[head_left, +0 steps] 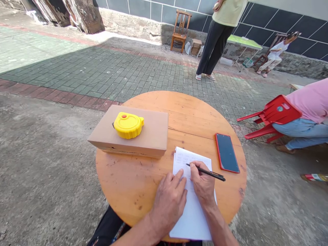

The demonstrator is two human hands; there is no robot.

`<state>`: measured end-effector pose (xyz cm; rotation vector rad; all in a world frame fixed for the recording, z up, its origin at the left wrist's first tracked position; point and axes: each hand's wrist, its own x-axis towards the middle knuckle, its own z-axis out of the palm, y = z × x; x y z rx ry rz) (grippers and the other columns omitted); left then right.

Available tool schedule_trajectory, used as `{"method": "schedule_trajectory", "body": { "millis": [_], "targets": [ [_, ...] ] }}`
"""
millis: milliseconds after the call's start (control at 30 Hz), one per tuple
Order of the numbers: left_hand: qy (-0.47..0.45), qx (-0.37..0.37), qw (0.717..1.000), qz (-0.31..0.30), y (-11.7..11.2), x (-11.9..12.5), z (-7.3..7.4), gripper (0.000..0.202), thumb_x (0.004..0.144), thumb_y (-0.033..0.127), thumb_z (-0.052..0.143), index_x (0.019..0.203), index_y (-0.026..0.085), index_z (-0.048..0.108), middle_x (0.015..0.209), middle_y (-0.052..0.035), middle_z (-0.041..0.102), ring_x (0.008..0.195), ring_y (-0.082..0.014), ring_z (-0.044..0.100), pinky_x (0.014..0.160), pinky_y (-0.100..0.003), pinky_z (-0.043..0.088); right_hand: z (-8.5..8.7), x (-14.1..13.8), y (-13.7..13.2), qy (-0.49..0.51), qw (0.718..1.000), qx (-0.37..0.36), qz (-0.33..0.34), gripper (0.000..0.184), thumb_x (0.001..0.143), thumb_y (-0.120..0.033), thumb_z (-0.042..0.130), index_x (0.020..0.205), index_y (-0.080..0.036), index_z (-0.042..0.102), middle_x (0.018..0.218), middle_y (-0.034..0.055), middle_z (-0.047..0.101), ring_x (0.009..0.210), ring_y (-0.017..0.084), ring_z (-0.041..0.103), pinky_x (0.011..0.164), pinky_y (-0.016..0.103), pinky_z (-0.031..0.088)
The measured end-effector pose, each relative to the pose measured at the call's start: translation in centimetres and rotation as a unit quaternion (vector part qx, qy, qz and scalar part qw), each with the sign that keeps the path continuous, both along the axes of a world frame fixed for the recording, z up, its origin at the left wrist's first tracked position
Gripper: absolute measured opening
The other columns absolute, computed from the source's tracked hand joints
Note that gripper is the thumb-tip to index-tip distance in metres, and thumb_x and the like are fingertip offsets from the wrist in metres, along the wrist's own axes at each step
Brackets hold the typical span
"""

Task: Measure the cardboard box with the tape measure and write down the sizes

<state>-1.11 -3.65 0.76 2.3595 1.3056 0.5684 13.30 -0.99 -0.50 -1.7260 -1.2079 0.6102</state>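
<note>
My right hand [203, 182] is closed around a black pen [213, 173], its tip at the upper part of a white paper pad [192, 218]. Faint lines of handwriting show near the top of the sheet. Flat along the pad's left edge lies my left hand [171, 196], fingers stretched out and touching the paper. To the upper left, a yellow tape measure [128, 125] with a red button rests on a closed cardboard box [155, 130]. A phone [227, 152] in a red case lies right of the pad, screen up and dark.
Everything sits on a round wooden table [138, 191]. On the right, a person in pink [311, 99] sits on a red plastic chair [278, 111]. Another person [217, 41] stands beyond the table. A wooden chair [180, 32] and a green folding table [244, 41] stand by the wall.
</note>
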Motion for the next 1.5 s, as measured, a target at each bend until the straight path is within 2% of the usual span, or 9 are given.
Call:
{"method": "schedule_trajectory", "body": {
  "millis": [267, 533, 767, 1233, 1500],
  "targets": [
    [0.001, -0.008, 1.000, 0.001, 0.0, -0.1, 0.0, 0.028, 0.091, 0.017, 0.048, 0.116, 0.020, 0.060, 0.138, -0.0036, 0.056, 0.101, -0.0252, 0.052, 0.088, -0.045, 0.051, 0.1, -0.1, 0.0, -0.022, 1.000, 0.015, 0.002, 0.020, 0.089, -0.034, 0.053, 0.077, -0.020, 0.061, 0.066, -0.0012, 0.059, 0.059, 0.015, 0.051, 0.055, 0.027, 0.041],
    [0.001, -0.004, 1.000, 0.004, 0.1, -0.1, 0.2, 0.026, 0.092, 0.018, 0.048, 0.114, 0.021, 0.060, 0.137, -0.0028, 0.056, 0.100, -0.0246, 0.052, 0.088, -0.045, 0.051, 1.1, -0.1, -0.2, 0.063, 0.997, 0.005, -0.050, 0.020, 0.087, -0.038, 0.055, 0.078, -0.020, 0.060, 0.051, -0.0068, 0.049, 0.046, 0.012, 0.045, 0.049, 0.025, 0.039],
    [0.002, -0.010, 1.000, 0.005, 0.0, -0.1, 0.3, 0.026, 0.091, 0.018, 0.049, 0.115, 0.021, 0.060, 0.137, -0.0027, 0.057, 0.100, -0.0245, 0.052, 0.087, -0.044, 0.051, 1.4, 0.0, -0.2, 0.036, 0.999, -0.009, -0.033, 0.020, 0.087, -0.037, 0.055, 0.078, -0.020, 0.060, 0.053, -0.0057, 0.051, 0.050, 0.013, 0.048, 0.054, 0.026, 0.042],
    [0.003, -0.004, 1.000, 0.004, 0.1, 0.0, 0.2, 0.026, 0.091, 0.018, 0.050, 0.114, 0.021, 0.060, 0.137, -0.0029, 0.057, 0.103, -0.0254, 0.052, 0.090, -0.045, 0.051, 1.1, 0.0, 0.1, -0.010, 1.000, 0.001, -0.007, 0.021, 0.087, -0.038, 0.054, 0.077, -0.021, 0.062, 0.049, -0.0049, 0.050, 0.050, 0.016, 0.048, 0.053, 0.029, 0.041],
    [0.002, -0.009, 1.000, 0.004, 0.0, -0.1, 0.2, 0.026, 0.091, 0.018, 0.050, 0.114, 0.021, 0.060, 0.137, -0.0026, 0.056, 0.103, -0.0253, 0.052, 0.090, -0.045, 0.050, 0.6, 0.0, 0.0, -0.006, 1.000, -0.010, -0.009, 0.021, 0.087, -0.038, 0.054, 0.078, -0.020, 0.062, 0.057, -0.0028, 0.056, 0.052, 0.016, 0.051, 0.053, 0.028, 0.043]
  ]
}}
